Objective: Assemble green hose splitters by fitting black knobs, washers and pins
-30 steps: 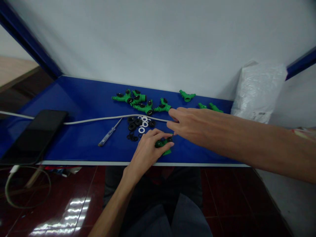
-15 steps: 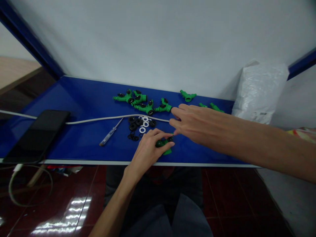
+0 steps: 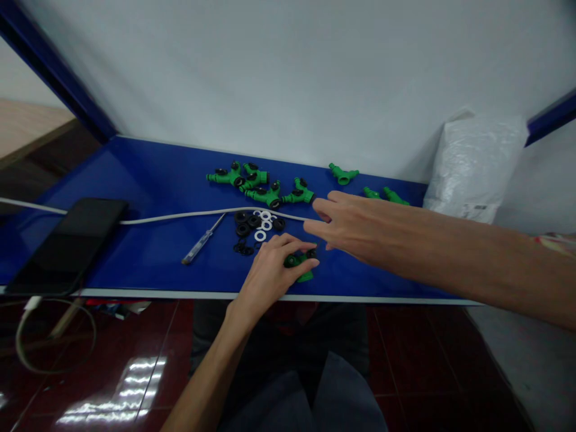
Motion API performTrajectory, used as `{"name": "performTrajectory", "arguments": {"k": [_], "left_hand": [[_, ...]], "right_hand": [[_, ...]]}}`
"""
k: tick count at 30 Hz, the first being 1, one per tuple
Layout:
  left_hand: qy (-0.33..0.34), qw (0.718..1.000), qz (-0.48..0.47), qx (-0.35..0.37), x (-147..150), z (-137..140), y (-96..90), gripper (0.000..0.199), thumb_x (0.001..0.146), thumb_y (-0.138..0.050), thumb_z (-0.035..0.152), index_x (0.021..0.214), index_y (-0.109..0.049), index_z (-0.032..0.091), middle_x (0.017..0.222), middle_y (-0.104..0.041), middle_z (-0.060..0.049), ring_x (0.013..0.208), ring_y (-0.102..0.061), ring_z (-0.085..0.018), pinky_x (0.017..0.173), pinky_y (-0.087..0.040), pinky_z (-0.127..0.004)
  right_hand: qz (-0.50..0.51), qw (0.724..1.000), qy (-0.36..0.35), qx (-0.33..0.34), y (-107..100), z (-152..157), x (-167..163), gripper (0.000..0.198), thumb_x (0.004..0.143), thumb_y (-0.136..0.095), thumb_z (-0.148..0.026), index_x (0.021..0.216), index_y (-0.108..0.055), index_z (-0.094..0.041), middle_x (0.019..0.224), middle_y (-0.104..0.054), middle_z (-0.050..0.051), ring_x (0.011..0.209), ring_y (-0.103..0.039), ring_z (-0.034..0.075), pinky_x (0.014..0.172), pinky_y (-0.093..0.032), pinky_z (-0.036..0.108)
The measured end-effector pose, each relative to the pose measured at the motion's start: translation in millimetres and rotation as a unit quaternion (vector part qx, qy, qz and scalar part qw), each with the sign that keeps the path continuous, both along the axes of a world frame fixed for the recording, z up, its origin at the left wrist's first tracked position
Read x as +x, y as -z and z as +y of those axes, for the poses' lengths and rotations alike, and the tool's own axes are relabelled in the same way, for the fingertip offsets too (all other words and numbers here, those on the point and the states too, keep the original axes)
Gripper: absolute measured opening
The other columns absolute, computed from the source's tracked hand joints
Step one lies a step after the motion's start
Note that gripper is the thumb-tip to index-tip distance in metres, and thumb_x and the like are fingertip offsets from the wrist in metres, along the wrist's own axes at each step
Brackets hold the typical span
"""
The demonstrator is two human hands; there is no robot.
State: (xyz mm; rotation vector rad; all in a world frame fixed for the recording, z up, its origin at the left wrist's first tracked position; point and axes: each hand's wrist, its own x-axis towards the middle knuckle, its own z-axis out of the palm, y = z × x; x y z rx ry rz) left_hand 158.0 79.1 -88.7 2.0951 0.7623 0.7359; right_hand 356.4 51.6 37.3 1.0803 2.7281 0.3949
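Near the table's front edge, my left hand (image 3: 272, 264) is closed round a green Y-shaped hose connector (image 3: 306, 276) with black parts, mostly covered by the fingers. My right hand (image 3: 344, 221) hovers just above and to the right of it, fingers curled together; what they pinch, if anything, is hidden. Left of the connector lie black rings (image 3: 243, 230), white washers (image 3: 260, 236) and a small heap of thin black O-rings (image 3: 243, 249). Behind the hands stands a group of green Y connectors (image 3: 269, 195) fitted with black valve knobs.
A screwdriver (image 3: 200, 243) with a clear handle lies left of the rings. Farther left is a black phone (image 3: 67, 246); a white cable (image 3: 189, 216) crosses the table. Plain green connector bodies (image 3: 344, 174) lie at the back, with a white plastic package (image 3: 477, 168) at the right.
My right hand has lifted slightly away from the connector, its index finger stretching a little farther left. My left hand keeps its hold in the same place.
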Motion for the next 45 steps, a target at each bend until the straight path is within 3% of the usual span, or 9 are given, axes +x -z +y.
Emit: {"name": "performTrajectory", "arguments": {"k": [5,13,20,24,28,34,38,41,45], "left_hand": [[0.007,1.000,0.004,-0.015,0,0,-2.1,0.025,0.090,-0.074,0.038,0.113,-0.075,0.030,0.110,-0.073,0.000,0.105,-0.065,-0.022,0.096,-0.046,-0.038],[0.022,0.999,0.002,-0.035,0,3,-1.9,0.027,0.089,-0.075,0.039,0.114,-0.076,0.031,0.109,-0.074,0.000,0.104,-0.066,-0.021,0.097,-0.047,-0.038],[0.025,0.999,0.013,-0.028,0,4,-4.2,0.026,0.089,-0.074,0.039,0.113,-0.076,0.030,0.109,-0.074,-0.002,0.106,-0.066,-0.023,0.097,-0.048,-0.038],[0.020,1.000,0.012,-0.015,0,5,-3.7,0.026,0.089,-0.074,0.038,0.113,-0.076,0.029,0.107,-0.074,-0.003,0.103,-0.067,-0.022,0.095,-0.050,-0.037],[0.016,1.000,0.008,-0.003,1,5,-2.8,0.026,0.088,-0.075,0.037,0.112,-0.076,0.029,0.106,-0.073,-0.003,0.101,-0.067,-0.022,0.092,-0.050,-0.035],[0.022,1.000,0.008,-0.005,1,5,-3.8,0.025,0.089,-0.075,0.035,0.112,-0.076,0.028,0.107,-0.074,-0.003,0.102,-0.067,-0.021,0.094,-0.049,-0.035],[0.018,1.000,0.014,-0.007,1,5,-4.8,0.025,0.088,-0.076,0.034,0.112,-0.076,0.027,0.108,-0.074,-0.003,0.103,-0.067,-0.022,0.093,-0.049,-0.035],[0.017,1.000,0.013,-0.015,1,4,-6.7,0.025,0.088,-0.075,0.036,0.112,-0.076,0.026,0.108,-0.074,-0.003,0.103,-0.067,-0.022,0.095,-0.049,-0.036],[0.000,1.000,0.015,-0.016,1,-1,-10.7,0.025,0.092,-0.070,0.038,0.114,-0.076,0.029,0.108,-0.073,-0.003,0.105,-0.066,-0.022,0.096,-0.049,-0.037]], "right_hand": [[0.016,1.000,-0.012,-0.015,-10,-6,-8,0.028,0.099,-0.046,-0.010,0.121,-0.063,-0.017,0.113,-0.069,0.008,0.100,-0.062,0.022,0.086,-0.045,0.035],[-0.039,0.999,0.024,-0.019,-25,-7,-19,0.017,0.098,-0.050,-0.010,0.097,-0.067,-0.014,0.089,-0.071,0.008,0.072,-0.060,0.018,0.065,-0.038,0.032],[-0.055,0.997,0.045,-0.007,-5,-9,5,0.015,0.099,-0.054,-0.016,0.091,-0.066,-0.018,0.087,-0.068,0.007,0.073,-0.055,0.019,0.064,-0.035,0.034],[-0.025,0.999,0.032,0.007,-15,-19,-4,0.019,0.099,-0.049,-0.010,0.104,-0.066,-0.016,0.101,-0.069,0.010,0.086,-0.060,0.021,0.072,-0.042,0.035],[0.035,0.998,0.011,-0.048,-37,-24,-20,0.031,0.101,-0.039,-0.004,0.117,-0.065,-0.010,0.118,-0.068,0.013,0.107,-0.062,0.021,0.088,-0.048,0.036],[0.032,0.991,0.063,-0.116,-45,-18,-32,0.024,0.101,-0.045,-0.007,0.107,-0.068,-0.010,0.103,-0.070,0.010,0.090,-0.064,0.018,0.079,-0.047,0.033],[-0.031,0.994,0.066,-0.079,-39,-9,-41,0.019,0.098,-0.053,-0.007,0.089,-0.068,-0.014,0.084,-0.068,0.006,0.075,-0.061,0.017,0.068,-0.040,0.032],[-0.044,0.997,0.055,-0.020,-32,-6,-30,0.016,0.094,-0.057,-0.008,0.085,-0.066,-0.017,0.084,-0.069,0.006,0.080,-0.061,0.020,0.073,-0.039,0.034],[0.028,0.995,0.091,0.008,-24,-23,19,0.021,0.094,-0.049,-0.010,0.108,-0.063,-0.018,0.099,-0.071,0.009,0.088,-0.062,0.023,0.077,-0.043,0.036]]}}
